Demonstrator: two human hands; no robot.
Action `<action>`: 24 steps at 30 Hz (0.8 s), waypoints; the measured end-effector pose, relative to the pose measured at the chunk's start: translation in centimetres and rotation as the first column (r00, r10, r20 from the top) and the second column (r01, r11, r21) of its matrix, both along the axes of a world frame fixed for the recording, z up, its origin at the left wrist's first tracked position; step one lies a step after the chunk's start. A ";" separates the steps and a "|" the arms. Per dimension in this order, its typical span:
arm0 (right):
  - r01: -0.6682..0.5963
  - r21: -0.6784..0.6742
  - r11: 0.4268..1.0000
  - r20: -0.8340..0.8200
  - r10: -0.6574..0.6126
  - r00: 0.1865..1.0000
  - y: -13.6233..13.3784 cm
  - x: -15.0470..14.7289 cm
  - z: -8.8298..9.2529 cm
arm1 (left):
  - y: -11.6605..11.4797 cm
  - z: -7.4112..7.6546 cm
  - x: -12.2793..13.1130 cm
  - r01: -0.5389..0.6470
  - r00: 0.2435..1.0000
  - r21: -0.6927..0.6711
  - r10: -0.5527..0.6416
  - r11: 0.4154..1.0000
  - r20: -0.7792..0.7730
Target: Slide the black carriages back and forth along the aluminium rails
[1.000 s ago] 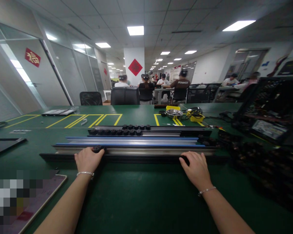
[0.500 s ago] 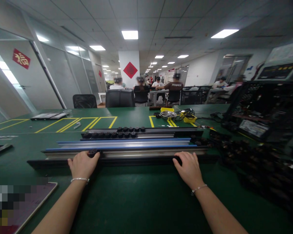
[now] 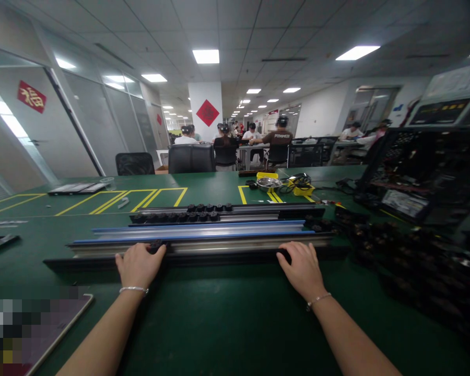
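Observation:
A long silver metal rail [image 3: 223, 250] with black edges lies crosswise in front of me on the green table. My left hand [image 3: 140, 265] is closed on a small round black part [image 3: 157, 245] that sits in the rail's channel. Further right, my right hand [image 3: 303, 267] is closed over the near edge of the same rail, its fingertips partly hidden. Just behind lies a silver rail with blue edges [image 3: 203, 230]. Beyond that, more rails carry rows of small black round parts [image 3: 176, 216].
A pile of dark parts [image 3: 399, 261] covers the right side, near an opened black computer case [image 3: 399, 177]. A metal bowl [image 3: 269, 183] and a yellow box with cables [image 3: 303, 189] stand farther back. A pixelated flat object [image 3: 43, 334] lies front left. People sit at far tables.
My left hand has slid a little to the right along the rail together with the black part. My right hand stays in place on the rail.

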State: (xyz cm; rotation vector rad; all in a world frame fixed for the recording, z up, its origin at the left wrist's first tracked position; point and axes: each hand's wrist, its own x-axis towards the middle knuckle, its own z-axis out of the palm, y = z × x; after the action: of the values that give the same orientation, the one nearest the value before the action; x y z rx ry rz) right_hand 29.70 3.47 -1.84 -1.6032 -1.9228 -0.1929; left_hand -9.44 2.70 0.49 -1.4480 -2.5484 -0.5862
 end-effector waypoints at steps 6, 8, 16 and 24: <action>-0.001 0.004 1.000 0.000 0.001 1.000 0.0 0.0 0.0 | 0.0 0.0 0.6 0.016 1.000 -0.010 -0.017 1.000 -0.014; -0.002 0.003 1.000 0.001 0.002 1.000 0.0 0.0 0.0 | 0.0 0.0 0.8 0.029 1.000 -0.011 -0.029 1.000 -0.010; 0.005 -0.003 1.000 0.003 -0.005 1.000 -0.1 0.0 0.1 | 0.0 0.0 1.8 0.068 0.997 0.005 -0.068 0.998 -0.021; 0.002 0.019 1.000 0.008 -0.002 1.000 0.0 0.0 -0.1 | 0.0 0.1 2.3 0.092 0.996 0.004 -0.092 0.996 -0.005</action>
State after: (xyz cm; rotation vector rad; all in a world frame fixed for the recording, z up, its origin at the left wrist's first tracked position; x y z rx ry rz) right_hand 29.66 3.49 -1.94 -1.5947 -1.9199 -0.2185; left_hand -7.18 2.66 0.62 -1.5703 -2.4861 -0.6010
